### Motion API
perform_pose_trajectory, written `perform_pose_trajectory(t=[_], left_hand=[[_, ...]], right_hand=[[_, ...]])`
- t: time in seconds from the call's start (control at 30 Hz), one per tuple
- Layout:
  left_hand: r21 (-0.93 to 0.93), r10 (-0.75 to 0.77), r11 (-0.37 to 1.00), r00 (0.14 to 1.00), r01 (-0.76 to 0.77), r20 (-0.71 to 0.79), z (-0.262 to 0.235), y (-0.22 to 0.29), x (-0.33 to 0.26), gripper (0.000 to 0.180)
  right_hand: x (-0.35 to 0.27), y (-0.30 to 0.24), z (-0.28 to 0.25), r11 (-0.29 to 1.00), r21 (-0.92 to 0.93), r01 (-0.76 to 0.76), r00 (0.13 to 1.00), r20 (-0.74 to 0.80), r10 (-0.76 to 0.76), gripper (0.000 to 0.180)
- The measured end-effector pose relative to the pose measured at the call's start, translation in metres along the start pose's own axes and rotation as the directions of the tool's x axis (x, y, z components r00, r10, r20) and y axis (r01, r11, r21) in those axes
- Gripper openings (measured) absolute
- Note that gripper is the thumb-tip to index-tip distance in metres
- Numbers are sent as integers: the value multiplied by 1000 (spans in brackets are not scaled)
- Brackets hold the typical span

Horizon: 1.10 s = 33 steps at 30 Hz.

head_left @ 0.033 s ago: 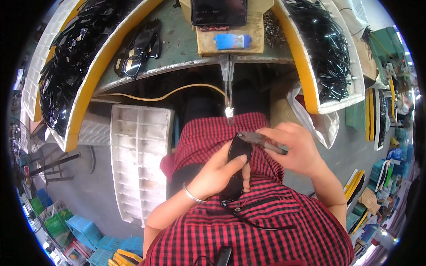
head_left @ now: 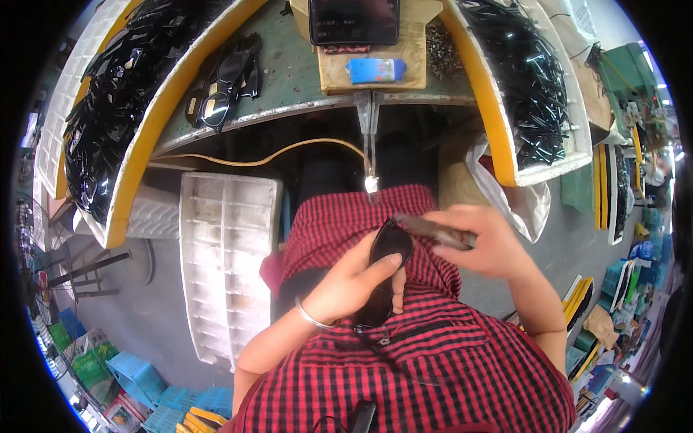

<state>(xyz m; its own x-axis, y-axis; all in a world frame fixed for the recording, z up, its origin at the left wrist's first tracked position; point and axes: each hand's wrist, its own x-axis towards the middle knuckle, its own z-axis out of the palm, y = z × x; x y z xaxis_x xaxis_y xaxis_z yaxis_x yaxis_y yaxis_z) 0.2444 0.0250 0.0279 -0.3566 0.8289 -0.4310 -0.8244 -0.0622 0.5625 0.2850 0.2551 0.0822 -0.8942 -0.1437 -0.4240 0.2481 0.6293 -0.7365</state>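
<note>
A pair of black sunglasses point(head_left: 390, 245) is held over my lap by my left hand point(head_left: 354, 278), the thumb pressed across the front and the fingers curled behind. One dark temple arm hangs from its lower end, blurred. My right hand point(head_left: 480, 238) is wrapped round grey metal pliers point(head_left: 427, 229). The pliers' jaws are at the upper end corner of the frame; motion blur hides whether they grip it. Under both hands lies a red and black checked apron point(head_left: 346, 209).
Foam trays full of black eyewear parts point(head_left: 119, 119) and black strips point(head_left: 530, 94) flank a green bench point(head_left: 281, 68). On it lie loose frames point(head_left: 220, 90), a blue box point(head_left: 375, 71) and a phone point(head_left: 354, 22). A white compartment tray point(head_left: 227, 252) stands left of my lap.
My right hand and the pliers have shifted slightly right and the pliers are now blurred. The hanging temple arm has swung downward and left. My left hand stays nearly in place.
</note>
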Motion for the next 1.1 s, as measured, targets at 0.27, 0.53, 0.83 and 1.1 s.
perform_pose_trajectory(t=[0.27,0.53,0.83,1.1], left_hand=[[-118,-104,988,995,102,-11,-1,5,4,31],[-22,485,810,691,-586,-536,-5,12,-19,23],[534,694,697,638,-479,-334,-26,-16,20,44],[291,483,874,759,-389,-437,-24,28,28,57]], right_hand=[[64,25,-71,922,-373,-105,740,-649,-178,45],[56,11,-54,987,-159,-24,711,-697,-95,26],[19,24,71,475,880,7,980,-101,173,24],[58,15,49,513,833,208,918,-347,191,13]])
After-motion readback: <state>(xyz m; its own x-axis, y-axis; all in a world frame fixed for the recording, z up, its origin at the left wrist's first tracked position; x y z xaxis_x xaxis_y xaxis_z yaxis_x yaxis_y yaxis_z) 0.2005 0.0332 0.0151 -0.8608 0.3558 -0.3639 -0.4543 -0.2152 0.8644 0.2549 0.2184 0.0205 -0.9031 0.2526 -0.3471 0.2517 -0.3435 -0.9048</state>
